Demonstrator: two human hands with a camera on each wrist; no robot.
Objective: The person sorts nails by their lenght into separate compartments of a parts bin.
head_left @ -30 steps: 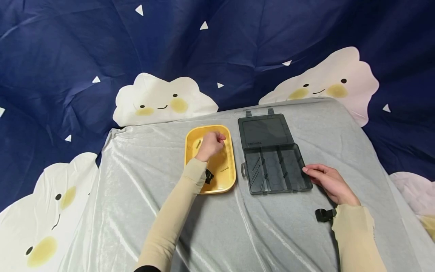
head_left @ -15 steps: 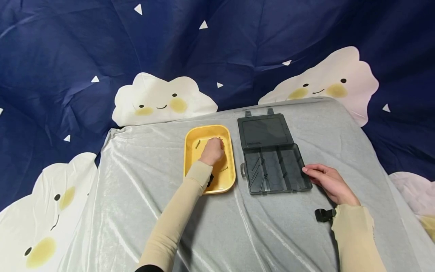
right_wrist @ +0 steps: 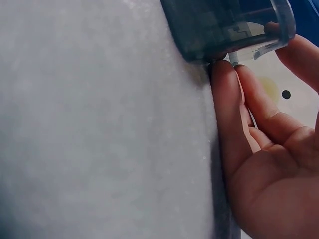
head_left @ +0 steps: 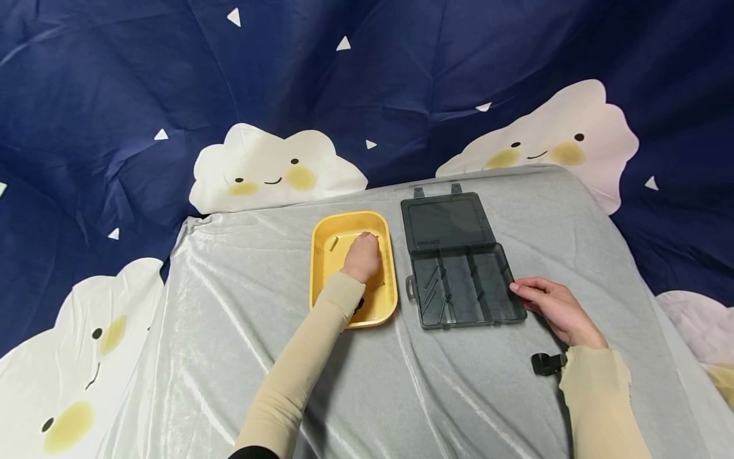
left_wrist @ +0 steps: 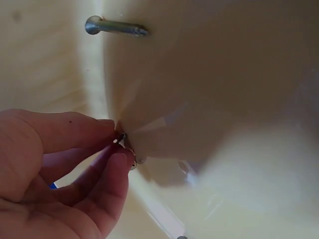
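What looks like a screw (left_wrist: 120, 138), pinched inside the yellow tray (head_left: 380, 311) by the fingers of the left hand (head_left: 363, 256), could slip if held only by its end, and the right hand (head_left: 561, 309), fingers holding the open box (head_left: 494, 280) by its edge, could tip it by lifting

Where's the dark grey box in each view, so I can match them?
Head: the dark grey box lies open, right of centre.
Left wrist: not in it.
Right wrist: part of the dark grey box shows at the top, right of centre.
Landmark shared by head and right wrist: the right hand, touching it.
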